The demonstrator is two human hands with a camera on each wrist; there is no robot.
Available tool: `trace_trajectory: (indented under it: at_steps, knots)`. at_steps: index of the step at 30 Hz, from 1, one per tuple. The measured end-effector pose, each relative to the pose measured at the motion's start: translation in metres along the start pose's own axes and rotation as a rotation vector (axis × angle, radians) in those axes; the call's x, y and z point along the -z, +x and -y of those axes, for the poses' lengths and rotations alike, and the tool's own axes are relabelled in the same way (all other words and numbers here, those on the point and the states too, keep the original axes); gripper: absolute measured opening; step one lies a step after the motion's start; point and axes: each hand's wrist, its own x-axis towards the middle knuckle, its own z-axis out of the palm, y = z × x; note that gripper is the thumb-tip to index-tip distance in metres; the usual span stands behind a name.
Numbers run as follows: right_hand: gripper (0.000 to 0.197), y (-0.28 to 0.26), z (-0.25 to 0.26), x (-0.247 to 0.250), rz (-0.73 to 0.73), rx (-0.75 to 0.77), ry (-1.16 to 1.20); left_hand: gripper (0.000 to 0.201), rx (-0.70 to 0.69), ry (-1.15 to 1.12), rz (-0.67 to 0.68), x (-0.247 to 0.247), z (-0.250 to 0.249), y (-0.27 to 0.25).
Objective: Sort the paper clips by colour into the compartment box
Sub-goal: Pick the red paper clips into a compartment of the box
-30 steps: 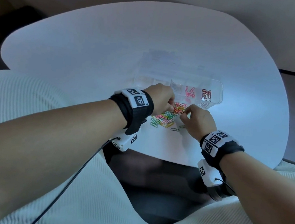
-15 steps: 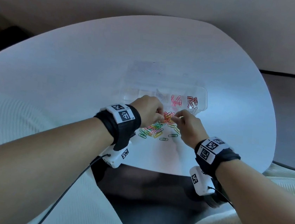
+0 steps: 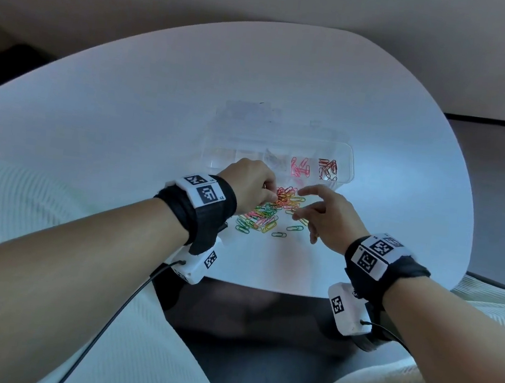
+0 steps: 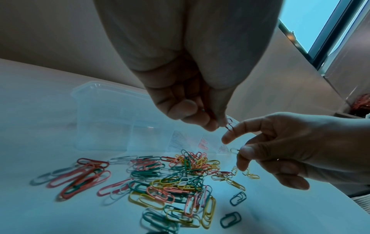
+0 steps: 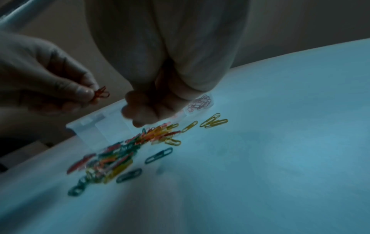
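A pile of mixed paper clips (image 3: 265,216) in red, pink, yellow and green lies on the white table (image 3: 127,120), just in front of the clear compartment box (image 3: 351,158). One box compartment holds pink clips (image 3: 300,168), and the one to its right holds red clips (image 3: 327,169). My left hand (image 3: 271,193) hovers over the pile's far end and pinches red clips (image 4: 229,124) at its fingertips. My right hand (image 3: 300,203) is just to its right, index finger stretched out, with thumb and another finger pinching a yellow clip (image 4: 234,150).
Two green clips (image 3: 295,228) lie loose at the pile's near right. The table's near edge (image 3: 265,289) is close behind my wrists, with my lap below it. A cable runs from the left wrist unit (image 3: 195,263). The box's left compartments look bare.
My right hand has lifted off the pile and spread its fingers, the index now pointing toward the left hand. The left hand stays over the pile's far end.
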Motion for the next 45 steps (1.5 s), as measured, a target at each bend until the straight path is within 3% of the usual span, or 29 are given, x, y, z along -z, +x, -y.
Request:
trace_trajectory:
  at_steps: [7,12,15,20,23,29,39,42,45]
  knots:
    - [0.024,-0.003,0.014,0.014,0.121,-0.183,0.867,0.014,-0.024,-0.016,-0.031,0.001,-0.004,-0.001]
    - [0.025,-0.004,0.023,0.023,0.147,-0.244,1.087,0.014,-0.03,-0.041,-0.048,0.002,-0.005,-0.001]
    - [0.024,-0.002,0.021,0.021,0.088,-0.214,0.939,0.013,-0.023,-0.047,-0.042,0.003,-0.006,-0.001]
    - [0.022,0.004,0.004,0.017,-0.13,-0.214,0.158,0.013,-0.02,-0.078,-0.04,0.004,-0.005,-0.002]
    - [0.03,0.006,-0.008,0.012,-0.18,-0.068,-0.331,0.014,-0.017,-0.079,-0.043,0.005,-0.005,-0.001]
    - [0.024,0.016,-0.007,-0.005,-0.224,-0.01,-0.715,0.014,-0.015,-0.076,-0.03,0.004,-0.004,-0.001]
    - [0.019,0.022,-0.007,-0.015,-0.171,0.054,-0.791,0.009,-0.007,-0.08,-0.02,0.002,-0.004,0.0]
    - [0.018,0.013,-0.006,-0.012,-0.185,0.034,-0.646,0.011,-0.002,-0.112,-0.043,0.001,-0.006,0.002]
    - [0.019,0.004,0.007,0.002,-0.275,0.012,-0.32,0.013,0.003,-0.205,-0.129,0.004,-0.018,0.013]
